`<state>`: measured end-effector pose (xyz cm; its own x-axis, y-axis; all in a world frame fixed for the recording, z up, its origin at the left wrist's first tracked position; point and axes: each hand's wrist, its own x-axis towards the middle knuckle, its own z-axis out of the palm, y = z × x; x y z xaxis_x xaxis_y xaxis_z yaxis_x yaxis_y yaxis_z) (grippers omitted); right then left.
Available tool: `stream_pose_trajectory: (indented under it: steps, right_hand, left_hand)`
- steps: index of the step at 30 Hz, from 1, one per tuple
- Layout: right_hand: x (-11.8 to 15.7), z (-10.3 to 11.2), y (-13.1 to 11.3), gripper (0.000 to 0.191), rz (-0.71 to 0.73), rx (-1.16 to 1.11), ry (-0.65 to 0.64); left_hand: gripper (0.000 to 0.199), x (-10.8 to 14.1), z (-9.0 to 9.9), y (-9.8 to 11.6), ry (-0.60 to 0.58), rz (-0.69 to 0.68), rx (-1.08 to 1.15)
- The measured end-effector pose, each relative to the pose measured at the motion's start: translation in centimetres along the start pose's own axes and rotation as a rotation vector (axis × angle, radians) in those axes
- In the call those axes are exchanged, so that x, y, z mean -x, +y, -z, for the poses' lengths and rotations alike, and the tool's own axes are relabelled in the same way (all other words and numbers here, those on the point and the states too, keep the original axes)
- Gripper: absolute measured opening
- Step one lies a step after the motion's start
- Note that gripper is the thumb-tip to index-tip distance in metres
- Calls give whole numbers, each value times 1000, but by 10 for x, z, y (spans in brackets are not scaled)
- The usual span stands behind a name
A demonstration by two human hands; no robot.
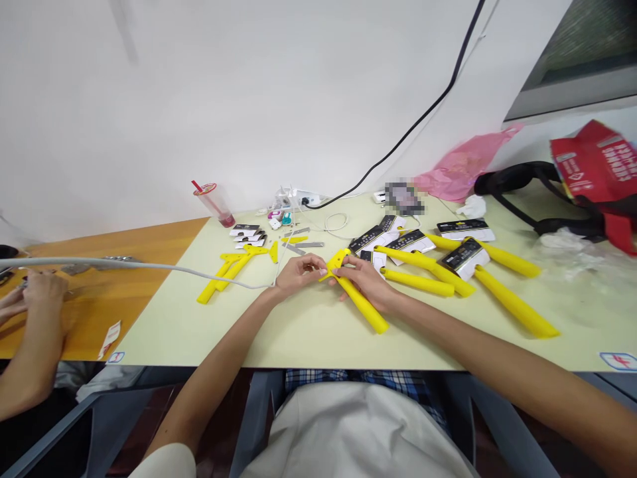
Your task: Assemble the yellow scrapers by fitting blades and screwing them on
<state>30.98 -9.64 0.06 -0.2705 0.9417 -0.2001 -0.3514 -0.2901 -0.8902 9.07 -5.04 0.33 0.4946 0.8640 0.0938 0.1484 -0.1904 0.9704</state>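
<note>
Yellow tool (355, 294) slants lengthwise, its handle (369, 315) pointing rightward and nearward.

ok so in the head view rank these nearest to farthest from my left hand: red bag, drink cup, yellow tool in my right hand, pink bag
1. Yellow tool: just right of the left hand
2. Drink cup: back left
3. Pink bag: back right
4. Red bag: far right

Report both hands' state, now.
Left hand: curled at the yellow tool; firm grip cannot be told.
Right hand: closed, holding the yellow tool.
</note>
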Motion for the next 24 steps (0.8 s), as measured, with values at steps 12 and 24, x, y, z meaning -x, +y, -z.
stream_pose_trajectory:
  steps: [12, 24]
  right_hand:
    - [-2, 1, 3, 28, -2, 0, 0]
    - [-2, 3, 0, 31, 25, 11, -14]
  left_hand:
    - [32, 0, 1, -2, -11, -135, -214]
    - [30, -1, 4, -4, 5, -212, -218]
